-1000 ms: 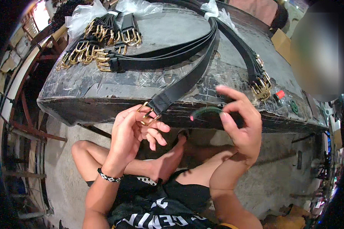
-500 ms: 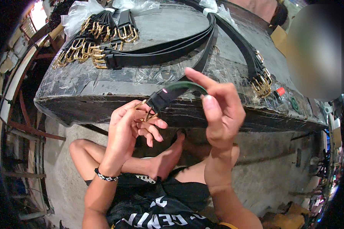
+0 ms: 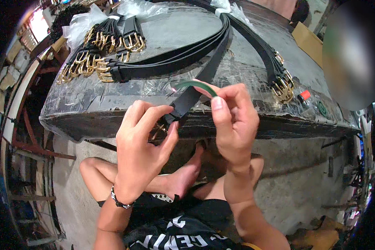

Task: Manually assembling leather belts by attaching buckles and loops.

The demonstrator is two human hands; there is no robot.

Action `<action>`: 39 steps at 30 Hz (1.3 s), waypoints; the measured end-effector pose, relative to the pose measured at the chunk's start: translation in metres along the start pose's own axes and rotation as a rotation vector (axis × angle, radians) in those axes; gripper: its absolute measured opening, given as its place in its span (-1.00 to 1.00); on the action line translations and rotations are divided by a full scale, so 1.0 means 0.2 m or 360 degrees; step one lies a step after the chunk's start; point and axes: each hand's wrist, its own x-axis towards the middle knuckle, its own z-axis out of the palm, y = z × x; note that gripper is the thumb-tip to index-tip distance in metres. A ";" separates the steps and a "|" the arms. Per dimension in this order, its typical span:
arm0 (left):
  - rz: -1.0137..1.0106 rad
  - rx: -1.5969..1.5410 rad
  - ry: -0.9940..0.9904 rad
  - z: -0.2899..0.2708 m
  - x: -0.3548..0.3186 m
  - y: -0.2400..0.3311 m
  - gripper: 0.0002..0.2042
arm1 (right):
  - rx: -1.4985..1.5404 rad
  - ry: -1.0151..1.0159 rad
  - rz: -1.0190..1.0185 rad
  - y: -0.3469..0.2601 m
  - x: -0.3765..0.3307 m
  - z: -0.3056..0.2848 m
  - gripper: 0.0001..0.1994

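My left hand (image 3: 143, 141) pinches a black belt (image 3: 187, 102) between thumb and fingers, close to its buckle end. A gold buckle (image 3: 157, 131) shows partly behind those fingers. From there the belt slants up and away over the table edge. My right hand (image 3: 235, 121) is closed, thumb against fingers, on a thin curved green strip (image 3: 196, 83). The strip arches leftward over the belt, and its far end looks pinkish. Whether it touches the belt I cannot tell.
A plastic-wrapped dark table (image 3: 154, 93) stands before me. On it lie black belts with gold buckles (image 3: 110, 68) at left, more buckles (image 3: 284, 89) at right, clear plastic wrapping (image 3: 83, 27), a red-capped item (image 3: 305, 95) and a green coil (image 3: 322, 109). A cardboard piece (image 3: 308, 39) is beyond.
My left hand has shifted from the buckle to a pinch on the belt beside it. My right index finger has curled in, and the green strip now arches above the belt.
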 end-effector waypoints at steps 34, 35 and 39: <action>-0.0321 -0.0592 -0.0001 -0.02 0.00 -0.11 -0.91 | -0.0250 -0.0321 -0.0440 0.05 -0.01 -0.13 -0.92; -0.0306 -0.0600 -0.0002 -0.01 0.00 -0.11 -0.90 | -0.0248 -0.0313 -0.0431 0.05 -0.01 -0.13 -0.92; -0.0296 -0.0567 -0.0073 -0.02 0.00 -0.10 -0.84 | -0.0215 -0.0275 -0.0399 0.06 -0.01 -0.13 -0.93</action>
